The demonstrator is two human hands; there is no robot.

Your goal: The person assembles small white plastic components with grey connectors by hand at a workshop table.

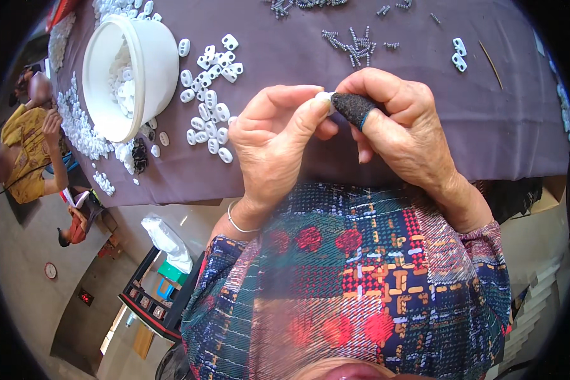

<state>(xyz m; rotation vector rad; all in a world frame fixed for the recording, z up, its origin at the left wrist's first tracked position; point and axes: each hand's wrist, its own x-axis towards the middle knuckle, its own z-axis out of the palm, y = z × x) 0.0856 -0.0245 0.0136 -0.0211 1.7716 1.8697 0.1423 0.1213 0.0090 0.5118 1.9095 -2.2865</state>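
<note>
Between my fingertips, above the near part of the table, is a small white plastic cord-lock piece (327, 99), mostly hidden. My left hand (269, 139) is closed, pinching it between thumb and forefinger. My right hand (411, 130) is closed on it from the other side; a black fabric cover (353, 109) sheathes that thumb. Loose white two-hole cord-lock pieces (210, 98) lie scattered left of my hands. Beyond my hands is a small heap of metal springs (359, 48). Two white cord locks (459, 55) lie together at the far right.
A white tub (161, 63), tipped toward the left, holds more white pieces. Many small white parts (82, 126) spread along the table's left edge. A thin brown stick (491, 65) lies at the right. Another person in a yellow top (25, 139) is at the left.
</note>
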